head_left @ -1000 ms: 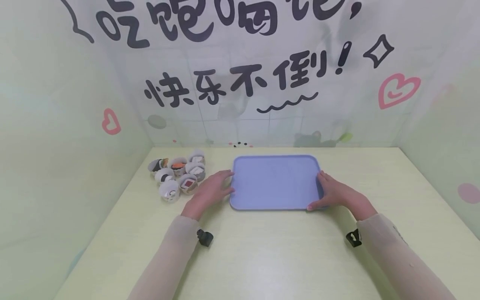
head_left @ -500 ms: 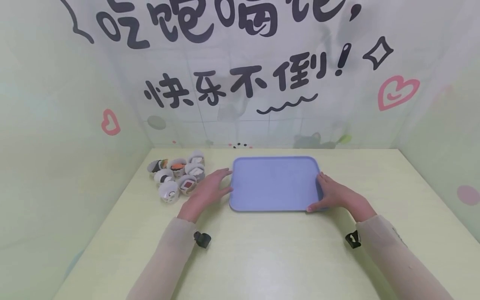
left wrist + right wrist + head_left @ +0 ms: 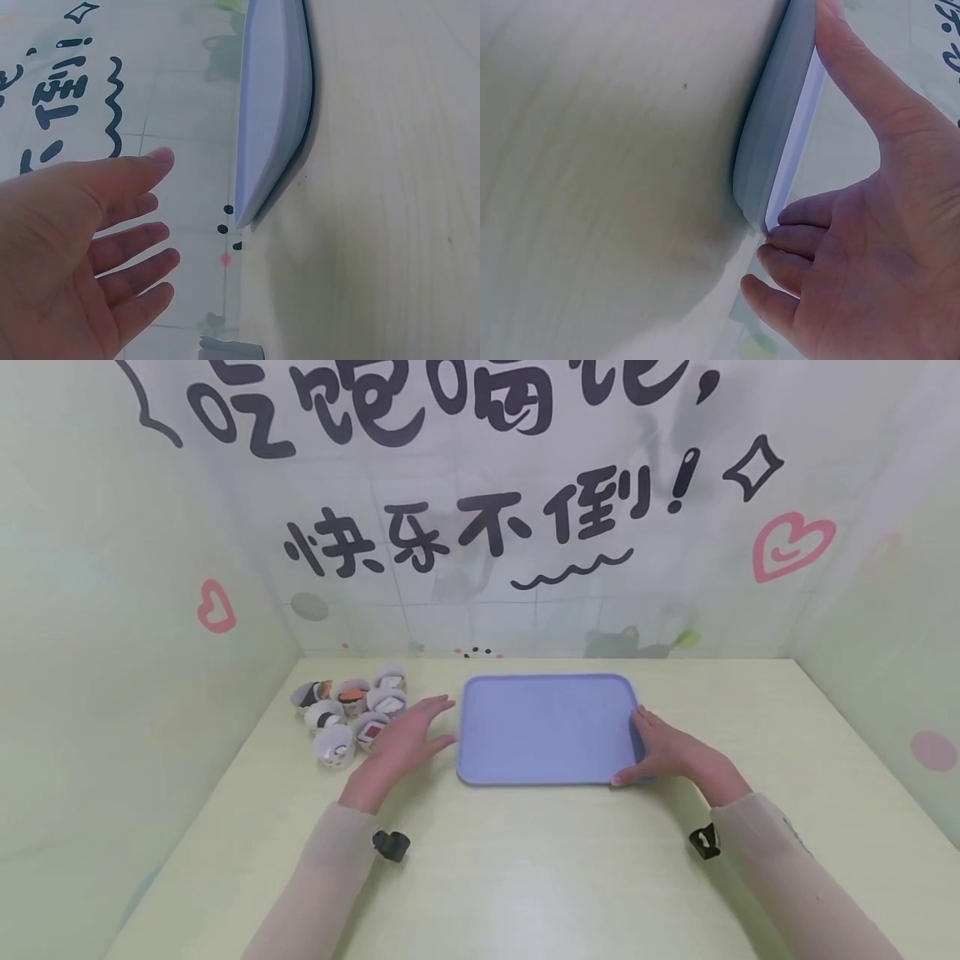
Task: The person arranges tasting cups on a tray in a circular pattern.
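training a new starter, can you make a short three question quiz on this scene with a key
1. True or false: the left hand grips the smooth periwinkle-blue rectangular tray.
2. Multiple choice: where do the small round white cups stand on the pale wood-grain table?
A) to the left of the tray
B) to the right of the tray
C) inside the tray
3. Open: at which end of the tray is the right hand?

Key:
1. False; the left wrist view shows a gap between hand and tray.
2. A
3. The right end.
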{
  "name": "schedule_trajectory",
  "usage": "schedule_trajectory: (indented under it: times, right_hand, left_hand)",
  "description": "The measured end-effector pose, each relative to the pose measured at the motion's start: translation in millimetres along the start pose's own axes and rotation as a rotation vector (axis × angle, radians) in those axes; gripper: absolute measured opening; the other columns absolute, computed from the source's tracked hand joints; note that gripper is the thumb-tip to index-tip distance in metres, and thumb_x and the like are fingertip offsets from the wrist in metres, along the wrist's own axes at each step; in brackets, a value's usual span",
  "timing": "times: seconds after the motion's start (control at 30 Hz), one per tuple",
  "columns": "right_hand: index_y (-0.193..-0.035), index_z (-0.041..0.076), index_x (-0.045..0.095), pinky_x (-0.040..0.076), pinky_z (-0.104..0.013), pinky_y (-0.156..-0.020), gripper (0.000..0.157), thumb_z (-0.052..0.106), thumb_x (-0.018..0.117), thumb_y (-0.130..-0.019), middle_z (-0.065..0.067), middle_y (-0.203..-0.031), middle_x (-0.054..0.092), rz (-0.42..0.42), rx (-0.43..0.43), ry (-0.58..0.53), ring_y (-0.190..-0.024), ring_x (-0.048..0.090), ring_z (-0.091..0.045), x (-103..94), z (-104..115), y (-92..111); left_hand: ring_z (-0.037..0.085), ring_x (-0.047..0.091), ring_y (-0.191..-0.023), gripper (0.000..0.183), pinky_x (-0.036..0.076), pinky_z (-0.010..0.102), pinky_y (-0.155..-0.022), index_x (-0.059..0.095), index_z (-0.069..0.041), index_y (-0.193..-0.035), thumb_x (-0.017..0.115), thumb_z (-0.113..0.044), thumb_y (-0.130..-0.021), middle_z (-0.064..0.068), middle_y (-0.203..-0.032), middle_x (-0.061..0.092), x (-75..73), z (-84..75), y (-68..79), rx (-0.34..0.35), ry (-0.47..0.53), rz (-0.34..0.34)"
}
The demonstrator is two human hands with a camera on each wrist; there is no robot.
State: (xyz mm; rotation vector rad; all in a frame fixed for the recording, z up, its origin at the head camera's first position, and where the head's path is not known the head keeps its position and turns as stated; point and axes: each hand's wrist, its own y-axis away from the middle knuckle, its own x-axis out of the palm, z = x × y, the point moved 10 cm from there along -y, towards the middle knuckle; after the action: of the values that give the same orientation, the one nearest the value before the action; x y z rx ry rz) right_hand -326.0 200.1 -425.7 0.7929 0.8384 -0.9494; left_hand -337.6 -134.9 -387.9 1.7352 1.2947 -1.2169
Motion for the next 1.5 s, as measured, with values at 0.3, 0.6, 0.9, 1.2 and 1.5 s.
schedule_trajectory:
  times: [0.3,0.6,0.9,1.2,1.5]
  right_hand:
    - [-0.148,-0.022,0.012,0.017,-0.065,-0.121,0.131,0.051,0.087,-0.069,-0.044,-0.156,0.008,-0.017,-0.005,0.009,-0.146,0.012,-0.057,0.5,-0.7,-0.4]
    - [-0.148,-0.022,0.012,0.017,-0.065,-0.121,0.131,0.051,0.087,-0.069,-0.043,-0.156,0.007,-0.008,0.000,0.002,-0.147,0.011,-0.057,0.5,-1.6,-0.6]
    - [-0.149,-0.021,0.011,0.017,-0.064,-0.122,0.132,0.053,0.086,-0.070,-0.043,-0.157,0.007,0.005,0.014,0.003,-0.147,0.011,-0.056,3.4,-1.2,-1.7]
    - [-0.148,-0.022,0.012,0.018,-0.064,-0.122,0.131,0.051,0.087,-0.069,-0.044,-0.156,0.008,-0.004,0.002,0.001,-0.146,0.012,-0.057,3.5,3.1,-0.2]
    - [-0.147,-0.023,0.013,0.018,-0.065,-0.121,0.130,0.050,0.087,-0.069,-0.046,-0.154,0.008,-0.014,-0.004,0.012,-0.145,0.012,-0.059,2.1,2.7,2.8]
  left_hand:
    - [0.035,0.040,-0.144,0.058,0.042,0.058,-0.113,0.045,-0.016,-0.149,0.065,-0.031,-0.096,0.009,-0.159,0.040,-15.1,2.3,12.5,0.010,0.004,-0.058]
    - [0.037,0.044,-0.141,0.058,0.046,0.056,-0.110,0.047,-0.012,-0.147,0.067,-0.029,-0.095,0.012,-0.156,0.044,-35.4,8.0,28.1,0.035,-0.033,-0.136]
    - [0.036,0.062,-0.122,0.057,0.057,0.050,-0.089,0.047,-0.013,-0.148,0.065,-0.030,-0.096,0.011,-0.158,0.041,-53.6,29.0,47.9,0.000,0.005,-0.165]
    - [0.043,0.037,-0.143,0.062,0.043,0.066,-0.105,0.043,-0.011,-0.150,0.064,-0.034,-0.096,0.014,-0.159,0.037,-71.1,52.2,65.8,-0.047,-0.025,-0.172]
    - [0.049,0.049,-0.131,0.062,0.053,0.063,-0.086,0.041,-0.023,-0.152,0.066,-0.030,-0.095,0.015,-0.158,0.039,-88.6,75.7,81.2,-0.069,-0.066,-0.180]
